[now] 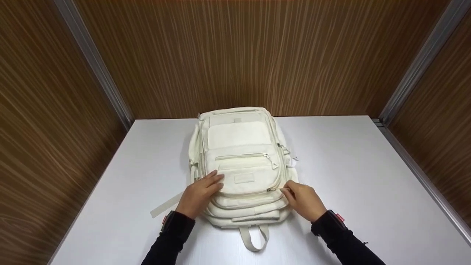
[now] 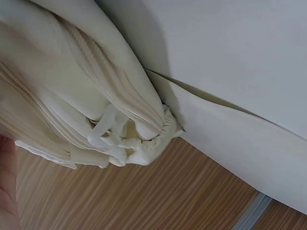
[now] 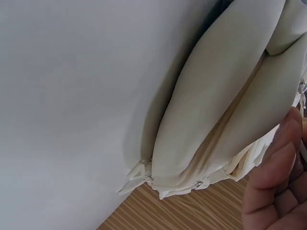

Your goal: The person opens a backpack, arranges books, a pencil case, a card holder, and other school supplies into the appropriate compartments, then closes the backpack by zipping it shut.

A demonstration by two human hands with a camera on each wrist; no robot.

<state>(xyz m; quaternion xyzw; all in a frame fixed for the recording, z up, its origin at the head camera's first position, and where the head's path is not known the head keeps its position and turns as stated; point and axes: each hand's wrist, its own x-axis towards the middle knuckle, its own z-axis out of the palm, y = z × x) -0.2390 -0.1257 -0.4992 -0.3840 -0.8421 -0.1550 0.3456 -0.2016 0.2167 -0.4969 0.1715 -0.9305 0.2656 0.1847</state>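
A cream backpack [image 1: 239,136] lies on its back on the white table, its top handle [image 1: 252,244] toward me. My left hand [image 1: 200,193] rests on the left side of its front pocket, fingers laid out over the fabric. At the pocket's lower right corner, my right hand [image 1: 303,197] pinches a zipper pull [image 1: 273,189] between thumb and fingers. Part of the right hand [image 3: 278,177] shows beside the bag's side in the right wrist view. Only an edge of the left hand [image 2: 7,184] enters the left wrist view.
A loose strap [image 1: 167,205] sticks out from the bag's left side onto the table [image 1: 121,191]. Wood-grain panels [image 1: 235,55] stand behind and on both sides, with metal strips at the corners. A second zipper pull [image 1: 274,163] lies on the upper pocket.
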